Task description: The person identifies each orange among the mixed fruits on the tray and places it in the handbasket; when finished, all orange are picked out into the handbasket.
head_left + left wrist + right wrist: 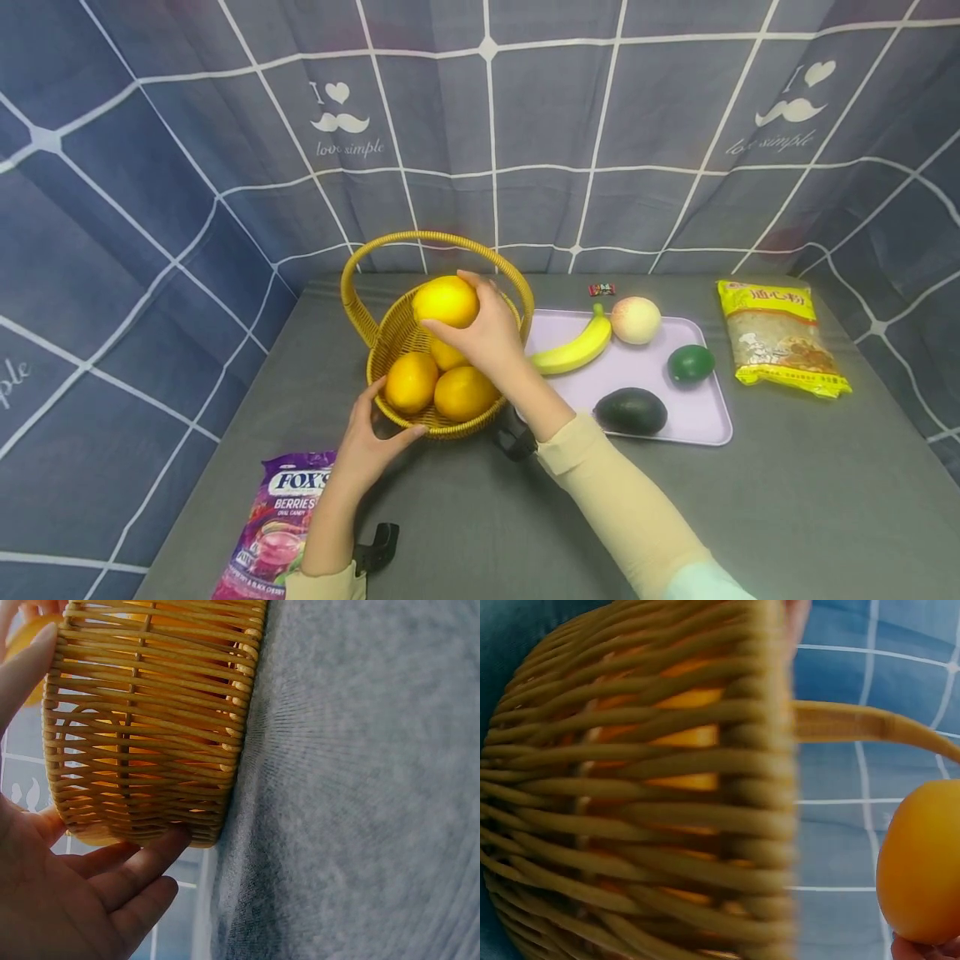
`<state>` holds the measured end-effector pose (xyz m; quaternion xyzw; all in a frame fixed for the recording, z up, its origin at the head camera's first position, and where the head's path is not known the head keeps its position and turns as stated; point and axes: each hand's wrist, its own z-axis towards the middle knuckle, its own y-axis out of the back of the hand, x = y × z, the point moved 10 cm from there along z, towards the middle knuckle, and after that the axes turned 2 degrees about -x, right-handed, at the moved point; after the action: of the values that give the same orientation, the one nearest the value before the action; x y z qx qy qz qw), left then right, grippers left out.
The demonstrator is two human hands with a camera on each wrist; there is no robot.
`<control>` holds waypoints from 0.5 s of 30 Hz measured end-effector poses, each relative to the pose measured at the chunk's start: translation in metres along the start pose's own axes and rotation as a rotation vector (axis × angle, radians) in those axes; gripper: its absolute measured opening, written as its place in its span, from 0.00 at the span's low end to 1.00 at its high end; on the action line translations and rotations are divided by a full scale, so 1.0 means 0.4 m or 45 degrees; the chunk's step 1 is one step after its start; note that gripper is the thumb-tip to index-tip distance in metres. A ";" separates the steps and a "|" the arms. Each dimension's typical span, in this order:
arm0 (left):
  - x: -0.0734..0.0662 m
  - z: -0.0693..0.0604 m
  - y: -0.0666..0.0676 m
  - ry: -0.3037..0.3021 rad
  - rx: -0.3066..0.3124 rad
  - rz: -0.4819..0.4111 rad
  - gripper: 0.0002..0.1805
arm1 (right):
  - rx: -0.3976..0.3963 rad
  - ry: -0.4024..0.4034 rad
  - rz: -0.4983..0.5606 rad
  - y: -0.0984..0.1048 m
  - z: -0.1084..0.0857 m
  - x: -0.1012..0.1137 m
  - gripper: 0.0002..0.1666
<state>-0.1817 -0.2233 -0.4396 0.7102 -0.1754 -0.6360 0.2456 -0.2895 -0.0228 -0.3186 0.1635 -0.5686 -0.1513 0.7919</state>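
Note:
My right hand (487, 329) holds a yellow lemon (446, 302) between thumb and fingers, above the opening of a yellow wicker basket (382, 340). In the right wrist view the lemon (922, 862) shows beyond the basket's rim, with a fingertip under it. Three more yellow-orange lemons (411, 383) lie in the basket. My left hand (365, 446) grips the basket's near left side, thumb at the rim and fingers round the wall. The left wrist view shows those fingers (139, 874) against the woven side (150, 750).
Right of the basket, a pale purple tray (705, 408) bears a banana (573, 348), a peach (636, 321), a green fruit (691, 364) and an avocado (632, 411). A small red wrapper (602, 290) lies behind it. Packets stand right (780, 337) and front left, the latter a purple candy bag (273, 525).

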 end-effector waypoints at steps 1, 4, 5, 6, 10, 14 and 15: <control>0.001 -0.001 -0.001 0.004 0.003 0.000 0.55 | 0.013 -0.010 -0.012 -0.011 0.006 -0.008 0.51; 0.004 -0.001 -0.003 0.009 0.009 0.003 0.55 | 0.046 -0.017 -0.035 -0.043 0.026 -0.022 0.52; 0.004 -0.001 -0.003 0.010 0.009 0.004 0.55 | 0.052 -0.010 -0.040 -0.052 0.033 -0.024 0.52; 0.004 0.000 -0.004 0.010 0.009 0.005 0.55 | 0.058 -0.005 -0.042 -0.060 0.040 -0.025 0.52; 0.004 0.001 -0.007 0.007 0.014 0.000 0.55 | 0.089 -0.001 -0.064 -0.088 0.060 -0.033 0.51; 0.004 0.002 -0.005 0.004 0.008 -0.006 0.55 | 0.134 -0.015 -0.097 -0.111 0.069 -0.043 0.51; 0.004 0.002 -0.003 0.004 0.006 -0.003 0.55 | 0.146 -0.016 -0.105 -0.117 0.071 -0.045 0.51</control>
<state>-0.1823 -0.2232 -0.4419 0.7119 -0.1755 -0.6349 0.2435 -0.3247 -0.0595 -0.3456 0.2308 -0.5742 -0.1520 0.7707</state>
